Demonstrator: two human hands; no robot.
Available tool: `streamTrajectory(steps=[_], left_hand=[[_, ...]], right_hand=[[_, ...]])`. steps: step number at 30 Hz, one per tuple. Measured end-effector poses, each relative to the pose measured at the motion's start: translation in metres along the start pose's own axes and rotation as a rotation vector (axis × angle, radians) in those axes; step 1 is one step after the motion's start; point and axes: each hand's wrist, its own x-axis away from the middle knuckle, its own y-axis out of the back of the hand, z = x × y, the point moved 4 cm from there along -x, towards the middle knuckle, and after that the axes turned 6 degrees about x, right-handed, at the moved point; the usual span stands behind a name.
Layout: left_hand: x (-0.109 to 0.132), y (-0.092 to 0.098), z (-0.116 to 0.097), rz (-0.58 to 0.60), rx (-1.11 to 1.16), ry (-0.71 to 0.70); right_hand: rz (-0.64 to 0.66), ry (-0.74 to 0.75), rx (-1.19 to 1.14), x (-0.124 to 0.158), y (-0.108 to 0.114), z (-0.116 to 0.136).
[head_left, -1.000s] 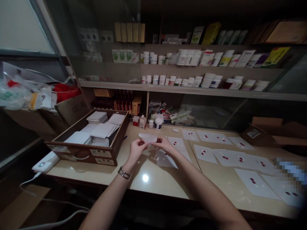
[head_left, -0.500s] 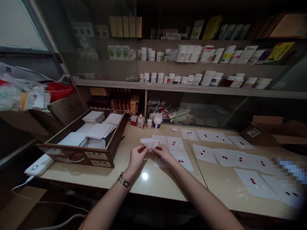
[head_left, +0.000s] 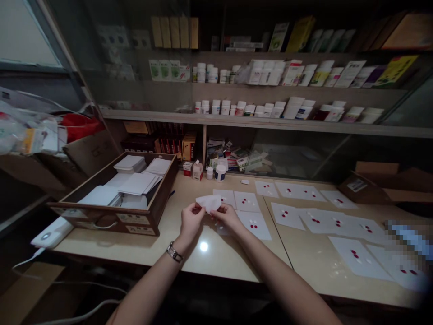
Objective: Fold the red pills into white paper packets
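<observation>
Between my two hands, just above the table, is a small white sheet of paper [head_left: 209, 202], partly folded. My left hand [head_left: 192, 220] pinches its left side, fingers closed. On the right side, my right hand [head_left: 227, 215] grips it between thumb and fingers. Whether anything lies inside the fold is hidden. Flat paper squares with red and white pills lie beside and behind my right hand, among them one square [head_left: 262, 231] by the forearm and another [head_left: 247, 207] farther back. A dark bracelet is on my left wrist.
A wooden drawer [head_left: 154, 222] holding stacks of white paper [head_left: 135, 183] stands on the left. More pill-bearing papers [head_left: 358, 266] spread across the right. Small bottles and boxes, including a white jar [head_left: 220, 173], stand at the back below medicine shelves. An open cardboard box [head_left: 363, 192] sits back right.
The paper between my hands has tipped, and its face now shows more than its folded edge. My hands stay in nearly the same place, both still holding it.
</observation>
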Motion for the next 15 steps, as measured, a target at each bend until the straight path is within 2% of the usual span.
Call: streamTrajectory(steps=[7,15], left_hand=[[0.001,-0.004,0.003,-0.013,-0.001,-0.062],[0.006,-0.01,-0.005,0.001,0.141,0.073]], right_hand=[[-0.089,-0.028,-0.084,0.001,-0.003,-0.003],[-0.142,0.039,-0.098,0.003,-0.004,0.008]])
